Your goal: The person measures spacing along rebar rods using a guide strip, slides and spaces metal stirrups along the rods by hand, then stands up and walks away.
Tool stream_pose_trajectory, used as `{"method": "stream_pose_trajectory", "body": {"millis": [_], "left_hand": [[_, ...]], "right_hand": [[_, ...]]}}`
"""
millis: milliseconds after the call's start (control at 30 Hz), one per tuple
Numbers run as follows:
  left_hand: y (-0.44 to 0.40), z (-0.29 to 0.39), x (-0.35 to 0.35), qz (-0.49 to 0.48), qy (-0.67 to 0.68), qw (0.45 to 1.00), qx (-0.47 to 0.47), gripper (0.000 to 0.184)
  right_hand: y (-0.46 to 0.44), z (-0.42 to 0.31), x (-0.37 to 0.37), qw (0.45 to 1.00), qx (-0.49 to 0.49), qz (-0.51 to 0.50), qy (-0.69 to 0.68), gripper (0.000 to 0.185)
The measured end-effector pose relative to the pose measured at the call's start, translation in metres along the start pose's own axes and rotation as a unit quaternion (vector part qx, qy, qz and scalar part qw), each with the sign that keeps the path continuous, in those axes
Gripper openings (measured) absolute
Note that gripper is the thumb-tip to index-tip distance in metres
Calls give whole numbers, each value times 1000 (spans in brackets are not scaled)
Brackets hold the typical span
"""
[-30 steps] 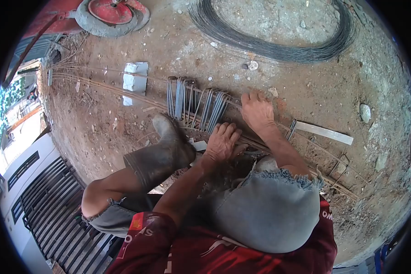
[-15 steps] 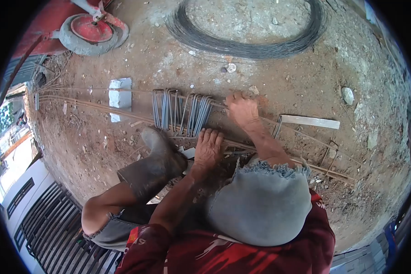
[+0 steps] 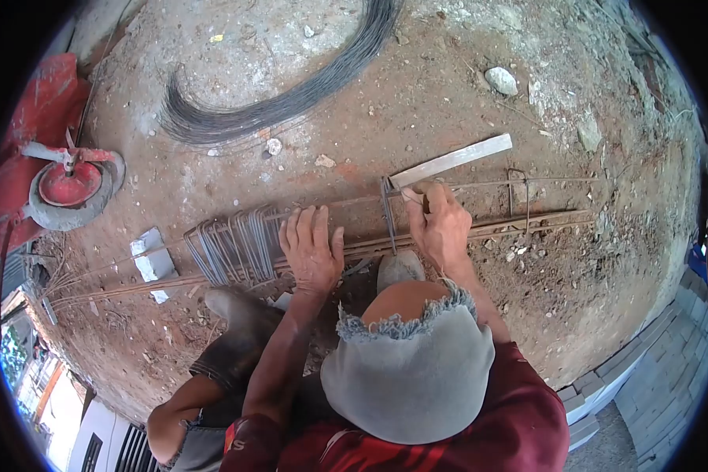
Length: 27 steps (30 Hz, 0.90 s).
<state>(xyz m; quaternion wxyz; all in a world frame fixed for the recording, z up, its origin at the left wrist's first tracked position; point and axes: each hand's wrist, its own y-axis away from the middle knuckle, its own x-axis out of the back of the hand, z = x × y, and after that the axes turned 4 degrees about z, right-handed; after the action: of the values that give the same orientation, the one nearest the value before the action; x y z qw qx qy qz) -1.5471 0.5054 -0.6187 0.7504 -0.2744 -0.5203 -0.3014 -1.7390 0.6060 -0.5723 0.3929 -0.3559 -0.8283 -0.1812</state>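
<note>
Stony brown dirt ground (image 3: 558, 303), white wall (image 3: 112, 422) lower left

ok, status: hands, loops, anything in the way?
Left hand beside bunched loops, grip unclear. Right hand at upper rod, grip unclear. Loops span the rods. Wooden strip near right hand.

- Rust brown along the long rods (image 3: 492, 230).
- Blue-grey across the bent metal ties (image 3: 256, 236).
- Dark grey in the wire bundle (image 3: 307, 105).
- Red ringed with grey on the wheel (image 3: 69, 185).
- Maroon streaked with brighter red on the shirt (image 3: 519, 401).
- Faded grey-blue over the denim (image 3: 405, 385).
</note>
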Motion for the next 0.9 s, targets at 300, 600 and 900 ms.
{"method": "stream_pose_trajectory", "body": {"millis": [300, 600, 900], "left_hand": [[-94, 30, -20, -416, 138, 889, 136, 44], [-81, 15, -46, -280, 258, 925, 2, 50], [-86, 7, -49, -277, 202, 931, -127, 53]], "right_hand": [[78, 39, -30, 991, -79, -111, -6, 23], [79, 38, -31, 982, -125, -123, -75, 29], [86, 51, -17, 987, -153, 19, -42, 26]]}}
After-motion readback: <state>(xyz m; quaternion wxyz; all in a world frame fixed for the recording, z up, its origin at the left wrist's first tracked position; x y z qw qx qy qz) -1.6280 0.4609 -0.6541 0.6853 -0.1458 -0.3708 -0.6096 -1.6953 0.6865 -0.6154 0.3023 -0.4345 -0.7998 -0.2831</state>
